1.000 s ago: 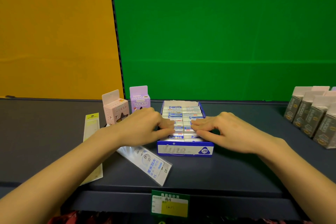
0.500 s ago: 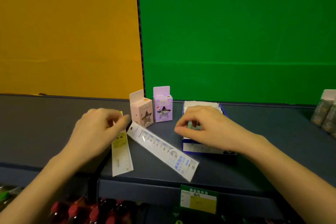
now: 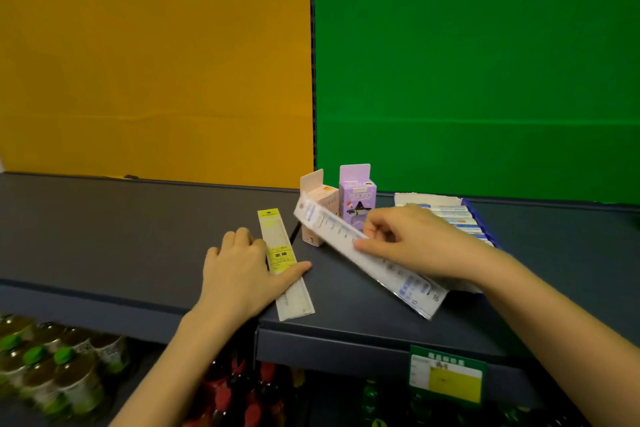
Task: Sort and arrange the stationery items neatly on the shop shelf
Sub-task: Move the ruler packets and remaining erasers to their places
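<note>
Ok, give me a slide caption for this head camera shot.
Left hand presses the yellow-labelled ruler flat while right hand lifts the blue-labelled ruler off the shelf.

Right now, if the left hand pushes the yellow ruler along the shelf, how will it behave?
The yellow ruler lies flat in a thin pack, so it probably slides easily and weighs little. Its near end reaches the shelf edge, so a push toward the person may drop it. The left hand touches only one side, so it may swivel rather than move straight.
</note>
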Demonstrator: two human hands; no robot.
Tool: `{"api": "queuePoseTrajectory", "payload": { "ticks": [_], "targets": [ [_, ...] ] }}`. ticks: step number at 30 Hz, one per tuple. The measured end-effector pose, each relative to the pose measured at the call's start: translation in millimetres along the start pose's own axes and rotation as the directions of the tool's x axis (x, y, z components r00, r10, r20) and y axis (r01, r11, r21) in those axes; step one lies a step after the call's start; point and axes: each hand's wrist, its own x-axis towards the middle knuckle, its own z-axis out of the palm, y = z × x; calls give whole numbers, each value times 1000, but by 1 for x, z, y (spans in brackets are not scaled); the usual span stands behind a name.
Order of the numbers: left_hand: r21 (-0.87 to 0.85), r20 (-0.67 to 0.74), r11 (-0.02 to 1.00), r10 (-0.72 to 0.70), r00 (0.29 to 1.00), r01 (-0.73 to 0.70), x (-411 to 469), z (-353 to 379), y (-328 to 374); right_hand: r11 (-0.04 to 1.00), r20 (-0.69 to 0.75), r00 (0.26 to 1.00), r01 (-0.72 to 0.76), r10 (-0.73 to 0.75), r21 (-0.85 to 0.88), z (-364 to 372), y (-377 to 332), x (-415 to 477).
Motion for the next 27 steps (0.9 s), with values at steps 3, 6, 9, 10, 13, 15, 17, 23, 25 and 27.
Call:
{"api": "queuePoseTrajectory", "payload": {
  "ticks": [3, 6, 9, 10, 13, 15, 17, 23, 25, 27],
  "targets": [
    [-44, 21, 998, 51, 998, -50, 5, 3, -8, 994, -42, 999, -7, 12, 112, -6, 3, -5],
    [-169, 110, 984, 71, 991, -51, 9, -2, -20, 981, -111, 993, -9, 31, 195, -9, 6, -8],
    [-270, 169, 963, 35, 985, 12, 14, -11, -22, 974, -153, 986, -23, 59, 224, -8, 7, -9],
    [-289, 178, 957, 14, 984, 39, 15, -13, -21, 972, -162, 985, -27, 67, 234, -8, 7, -10],
    [-290, 212, 951, -42, 976, 104, 18, -19, -18, 963, -176, 980, -45, 95, 267, -5, 7, -10],
    [-303, 227, 945, -53, 972, 122, 20, -18, -19, 959, -188, 975, -61, 116, 276, -5, 7, -11],
    [-340, 238, 929, -64, 969, 145, 22, -16, -20, 955, -199, 971, -72, 134, 289, -6, 9, -12],
    [-522, 129, 853, 56, 990, 19, 14, -12, -35, 928, -231, 947, -133, 223, 349, -5, 17, -20],
    [-584, 22, 810, 77, 997, -49, 6, -20, -43, 917, -258, 929, -159, 265, 367, -4, 21, -25],
    [-656, -67, 750, 54, 996, -85, -3, -33, -44, 906, -296, 905, -182, 307, 383, -5, 24, -33]
  ]
}}
